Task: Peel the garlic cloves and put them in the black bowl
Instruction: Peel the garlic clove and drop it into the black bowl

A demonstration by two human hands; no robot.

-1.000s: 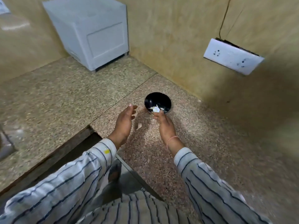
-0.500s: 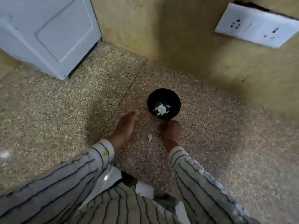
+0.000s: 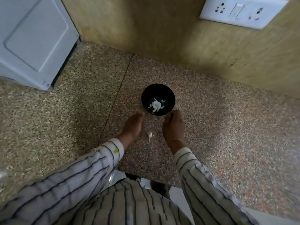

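Speckled brown stone countertop (image 3: 219, 127) fills most of it, with a white boxy metal appliance (image 3: 34, 39) back left and a white plastic socket plate (image 3: 240, 10) on the wall. The left hand (image 3: 133, 125) reaches out with straight, relaxed fingers. The right hand (image 3: 174, 125) is curled, and I can't tell if it's pinching anything. Both sit right at the near rim of the small round black bowl (image 3: 170, 99), which has white garlic bits (image 3: 156, 105) in it. One pale unpeeled garlic clove (image 3: 149, 135) lies between the wrists.

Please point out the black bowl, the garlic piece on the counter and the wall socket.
Bowl (image 3: 169, 96): head view, dark inner wall.
Garlic piece (image 3: 149, 135): head view, its middle.
Socket (image 3: 241, 13): head view, middle of the white plate.
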